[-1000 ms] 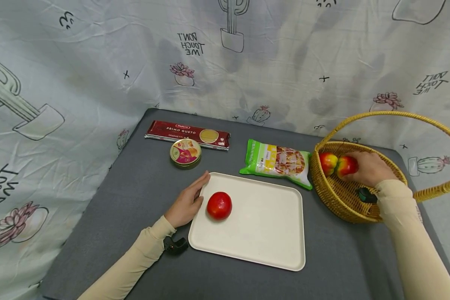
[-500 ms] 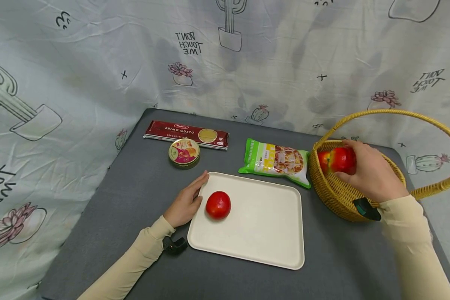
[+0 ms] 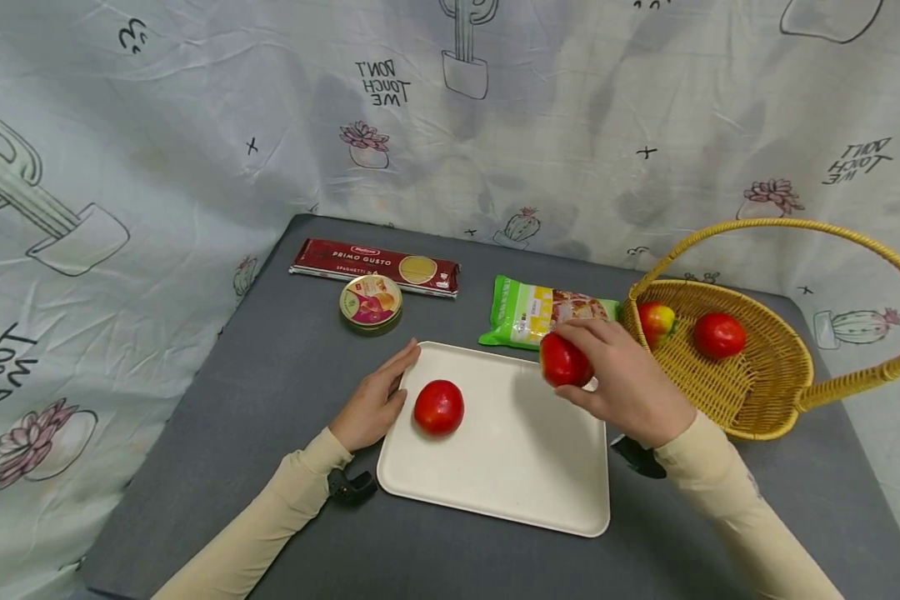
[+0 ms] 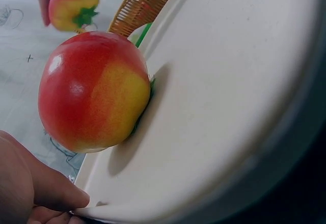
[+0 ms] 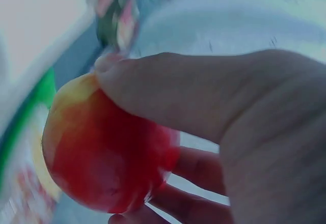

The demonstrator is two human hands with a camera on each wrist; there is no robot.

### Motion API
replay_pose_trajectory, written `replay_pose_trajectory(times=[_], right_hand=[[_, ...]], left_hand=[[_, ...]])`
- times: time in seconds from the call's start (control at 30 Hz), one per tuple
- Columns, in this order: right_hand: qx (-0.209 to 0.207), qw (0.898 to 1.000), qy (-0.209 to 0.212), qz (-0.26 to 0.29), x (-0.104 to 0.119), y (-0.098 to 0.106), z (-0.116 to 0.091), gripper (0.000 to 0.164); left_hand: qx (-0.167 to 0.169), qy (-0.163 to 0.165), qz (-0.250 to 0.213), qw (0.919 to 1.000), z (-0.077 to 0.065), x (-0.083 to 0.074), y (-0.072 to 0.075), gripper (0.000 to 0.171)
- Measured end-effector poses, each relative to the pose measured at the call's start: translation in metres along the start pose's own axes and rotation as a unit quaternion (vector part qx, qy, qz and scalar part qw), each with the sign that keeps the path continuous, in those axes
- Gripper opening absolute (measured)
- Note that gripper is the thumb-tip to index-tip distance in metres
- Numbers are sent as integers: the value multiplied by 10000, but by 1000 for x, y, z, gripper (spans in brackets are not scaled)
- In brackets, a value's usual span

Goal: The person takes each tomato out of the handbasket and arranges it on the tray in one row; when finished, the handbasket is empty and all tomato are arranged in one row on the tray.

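Observation:
My right hand (image 3: 622,375) holds a red-and-yellow tomato (image 3: 562,360) above the right part of the white tray (image 3: 510,500). The right wrist view has its thumb (image 5: 168,89) across the top of that tomato (image 5: 102,152), with fingers curled round the far side. Another tomato (image 3: 438,408) sits on the tray's left side, its green leaves turned down to the surface in the left wrist view. At the tray's left edge, my left hand (image 3: 371,404) grips the rim, thumb (image 4: 61,191) on top and fingers partly hidden under it.
A yellow wicker basket (image 3: 776,417) with a tall handle stands at right, two red fruits (image 3: 720,335) inside. Behind the tray lies a green-and-white food bag (image 3: 521,312). A spaghetti pack (image 3: 375,265) and a round tin (image 3: 371,304) lie farther back left. A patterned cloth hangs behind.
My right hand has lifted a tomato out of the basket and carried it left, over the tray. My left hand has stayed at the tray's edge.

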State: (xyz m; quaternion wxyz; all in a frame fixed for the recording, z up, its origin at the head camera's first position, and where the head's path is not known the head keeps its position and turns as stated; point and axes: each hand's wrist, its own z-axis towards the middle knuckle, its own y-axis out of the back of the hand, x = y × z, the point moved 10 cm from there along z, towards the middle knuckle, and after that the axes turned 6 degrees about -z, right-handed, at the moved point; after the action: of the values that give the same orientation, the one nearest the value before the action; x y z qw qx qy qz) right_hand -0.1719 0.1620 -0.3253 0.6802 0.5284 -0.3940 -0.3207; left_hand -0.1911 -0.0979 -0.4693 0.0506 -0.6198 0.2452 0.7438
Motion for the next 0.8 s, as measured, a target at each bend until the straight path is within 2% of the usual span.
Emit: replay_pose_trajectory(times=[0.17,0.33,0.53,0.8], right_hand=[[287,9988,346,186,33,-43,7,76],[308,9975,615,183,55,-74,9,73],[221,9978,610,127,63,-90,10,71],[164,9972,719,87,72,-99,12,70]], left_hand=[[-2,-24,21,10000,0,2,-1,65],[-19,-146,65,9999,1,1,-1,64],[-49,-126,39,9999,1,2,0,63],[-85,-123,68,9999,1,0,1,62]])
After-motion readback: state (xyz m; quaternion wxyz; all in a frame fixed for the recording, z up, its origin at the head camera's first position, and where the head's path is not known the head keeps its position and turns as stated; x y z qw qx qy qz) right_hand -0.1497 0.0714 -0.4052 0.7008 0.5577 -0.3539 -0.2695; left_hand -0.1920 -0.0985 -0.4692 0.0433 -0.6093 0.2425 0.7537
